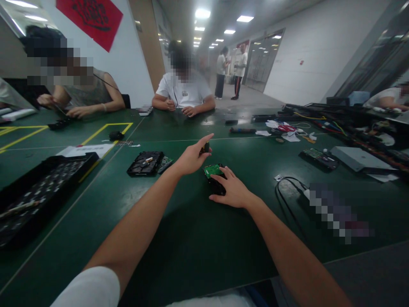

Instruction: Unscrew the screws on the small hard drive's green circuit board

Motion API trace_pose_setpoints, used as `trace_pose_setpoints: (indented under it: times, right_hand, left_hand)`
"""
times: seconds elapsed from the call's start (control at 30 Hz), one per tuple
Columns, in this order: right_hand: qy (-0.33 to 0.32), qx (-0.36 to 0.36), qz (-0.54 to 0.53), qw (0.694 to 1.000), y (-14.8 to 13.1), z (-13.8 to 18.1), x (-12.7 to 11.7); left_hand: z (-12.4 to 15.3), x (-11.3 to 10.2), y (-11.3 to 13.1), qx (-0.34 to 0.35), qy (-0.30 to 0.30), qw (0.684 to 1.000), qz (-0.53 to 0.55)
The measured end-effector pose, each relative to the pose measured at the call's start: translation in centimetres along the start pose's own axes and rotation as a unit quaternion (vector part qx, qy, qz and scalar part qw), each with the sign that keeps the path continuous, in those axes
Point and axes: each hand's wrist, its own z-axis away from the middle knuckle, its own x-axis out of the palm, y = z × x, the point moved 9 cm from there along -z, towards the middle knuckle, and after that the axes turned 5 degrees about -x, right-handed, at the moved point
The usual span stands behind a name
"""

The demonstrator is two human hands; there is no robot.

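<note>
My left hand point(193, 154) is over the middle of the table, index finger stretched forward, the other fingers curled round a short, dark handle with some yellow point(206, 148). It looks like a screwdriver handle; its shaft is hidden. Just right of and nearer than it, my right hand point(232, 187) grips a hard drive point(213, 171), thumb at the near side and fingers across the right part. The drive lies on the table with its green circuit board up, partly covered by the hand. Left of my left hand lie an opened black drive casing point(145, 163) and a loose circuit board point(165, 163).
A black tray point(47, 192) stands at the left. On the right are another hard drive point(318, 159), a silver box point(362, 157), a black cable point(281, 181) and a heap of cables and parts point(345, 121). Two people sit across the green table point(191, 247).
</note>
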Motion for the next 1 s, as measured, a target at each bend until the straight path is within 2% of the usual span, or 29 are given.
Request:
trace_pose_setpoints:
  times: [0.2, 0.4, 0.5, 0.67, 0.77, 0.9, 1.0]
  right_hand:
    - [-0.003, 0.004, -0.002, 1.000, 0.2, 0.0, 0.1]
    - [-0.005, 0.004, -0.007, 1.000, 0.2, 0.0, 0.2]
    - [-0.003, 0.006, -0.003, 1.000, 0.2, 0.0, 0.1]
    - [0.000, -0.002, 0.000, 1.000, 0.1, 0.0, 0.1]
    - [0.003, -0.002, 0.001, 1.000, 0.2, 0.0, 0.1]
    - [-0.002, 0.003, 0.000, 1.000, 0.2, 0.0, 0.2]
    - [-0.003, 0.004, -0.002, 1.000, 0.1, 0.0, 0.1]
  left_hand:
    - [0.0, -0.9, -0.1, -0.020, 0.049, 0.990, -0.134]
    - [0.0, -0.3, 0.0, -0.008, 0.000, 1.000, -0.024]
    - [0.0, -0.4, 0.0, -0.006, 0.004, 0.998, -0.064]
    - [0.0, -0.9, -1.0, -0.051, 0.056, 0.984, -0.160]
    - [0.2, -0.5, -0.9, -0.043, 0.048, 0.992, -0.109]
    - [0.2, 0.3, 0.0, -0.005, -0.013, 1.000, -0.014]
    - [0.1, 0.2, 0.4, 0.007, -0.020, 0.999, -0.030]
